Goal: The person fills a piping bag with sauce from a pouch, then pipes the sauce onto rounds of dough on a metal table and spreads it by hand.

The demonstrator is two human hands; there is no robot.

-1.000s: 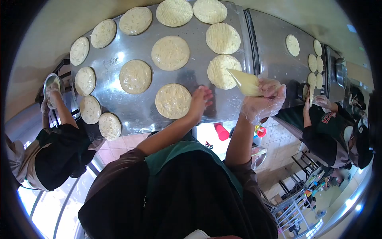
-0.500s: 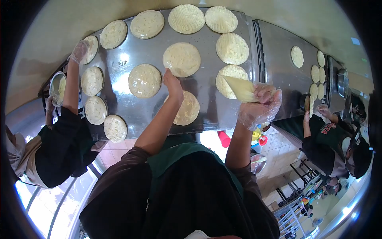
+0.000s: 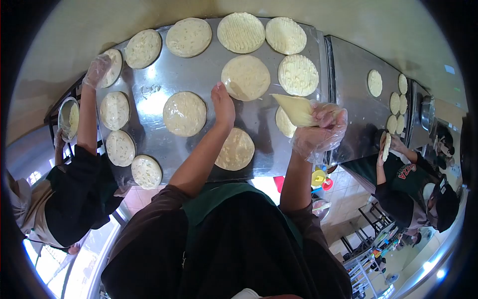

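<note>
My right hand (image 3: 322, 127), in a clear plastic glove, is closed round a piping bag (image 3: 295, 109) of pale cream. The bag's tip points left, over the table between the dough rounds. Partly under the bag lies a round with pale topping (image 3: 285, 124). My bare left hand (image 3: 223, 107) is at the lower left edge of a smooth dough round (image 3: 245, 74), its fingers stretched out and holding nothing. Whether the fingertips touch that round is hard to tell. Two more plain rounds lie near my left forearm, one on the left (image 3: 184, 113) and one nearer me (image 3: 235, 149).
Ridged, cream-covered rounds (image 3: 241, 33) line the far right of the steel table (image 3: 149, 117). At the left, a co-worker's gloved hand (image 3: 97, 71) touches a round; their other hand holds a metal bowl (image 3: 68, 118). Another co-worker (image 3: 406, 172) holds a round at a second table (image 3: 356, 107).
The smooth round by my left hand has shifted right and away from me, and that hand has followed it. The piping bag has moved slightly left. The right co-worker's hands have come together at a round.
</note>
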